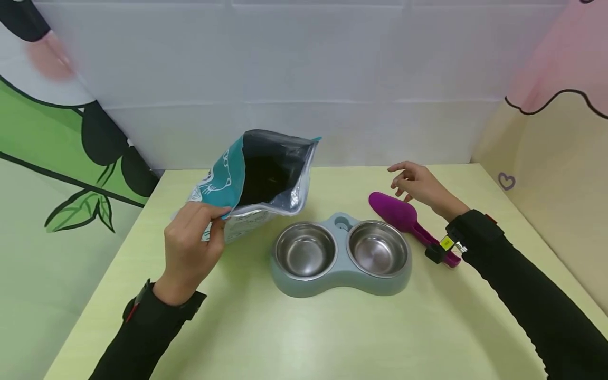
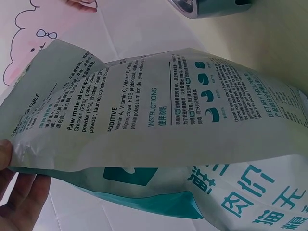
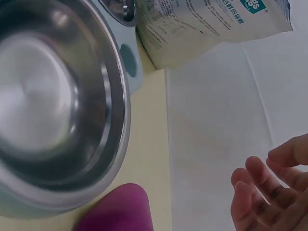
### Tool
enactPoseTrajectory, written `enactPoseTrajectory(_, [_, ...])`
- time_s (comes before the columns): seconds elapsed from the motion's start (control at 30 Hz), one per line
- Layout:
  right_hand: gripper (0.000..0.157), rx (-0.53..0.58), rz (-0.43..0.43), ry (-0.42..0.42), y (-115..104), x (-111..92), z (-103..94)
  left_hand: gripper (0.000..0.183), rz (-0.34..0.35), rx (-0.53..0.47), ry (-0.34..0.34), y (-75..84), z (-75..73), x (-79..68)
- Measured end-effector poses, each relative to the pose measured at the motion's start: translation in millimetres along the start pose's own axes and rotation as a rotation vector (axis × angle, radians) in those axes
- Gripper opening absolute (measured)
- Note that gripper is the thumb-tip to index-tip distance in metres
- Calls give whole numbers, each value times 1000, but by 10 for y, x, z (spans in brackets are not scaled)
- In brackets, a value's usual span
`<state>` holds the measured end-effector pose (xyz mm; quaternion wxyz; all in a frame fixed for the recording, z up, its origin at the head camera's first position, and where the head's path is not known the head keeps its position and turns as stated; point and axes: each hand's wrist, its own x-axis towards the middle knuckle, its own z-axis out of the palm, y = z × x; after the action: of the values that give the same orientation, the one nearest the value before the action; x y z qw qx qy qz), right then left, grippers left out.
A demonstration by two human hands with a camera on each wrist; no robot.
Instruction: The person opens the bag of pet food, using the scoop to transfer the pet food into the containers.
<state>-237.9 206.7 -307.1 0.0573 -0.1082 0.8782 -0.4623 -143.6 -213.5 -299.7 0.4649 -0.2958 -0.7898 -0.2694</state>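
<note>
- Fingers [image 1: 207,212] of the left hand [image 1: 191,247] are pinching the near-left edge of the bag [image 1: 230,179]; in the left wrist view the thumb is pressing one face, the others backing the opposite face.
- Right hand [image 1: 424,186] is hovering, its fingers spreading loosely apart, slightly bent, holding nothing.
- Purple scoop [image 1: 401,215] is lying on the table [image 1: 304,338], just beside the right bowl [image 1: 379,248]. Right hand is clearly the nearer one; left hand is sitting well apart, across the bowl stand [image 1: 339,282].
- Key relation, by my judgement: scoop is lying below the right fingers and toward the person. Its long axis is slanting from the blade, far left, to the handle, near right. Fingers are hanging by the blade end; handle is passing beneath the wrist, behind them.
- Bag is tilting beyond the left bowl [image 1: 305,250], its mouth gaping upward and rightward. Interior is showing dark; I'm not making out the contents. Cannot tell how much weight the table is bearing.
- Both bowls are showing bare metal bottoms.
</note>
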Motion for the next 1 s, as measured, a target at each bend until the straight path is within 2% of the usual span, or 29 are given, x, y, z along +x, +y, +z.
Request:
enactPoseTrajectory(0.27, [36, -42, 25, -29, 216, -147, -53, 16, -4, 9, -5, 8, 1, 15])
enactPoseTrajectory(0.63, [37, -86, 101, -3, 525, -315, -23, 17, -11, 12, 1, 7, -21, 26])
enactPoseTrajectory(0.83, [38, -171, 132, 21, 682, -414, 27, 16, -9, 9, 0, 14, -27, 33])
enactPoseTrajectory(1.0, [36, -290, 130, 62, 778, -477, 61, 16, -7, 8, 0, 20, -32, 36])
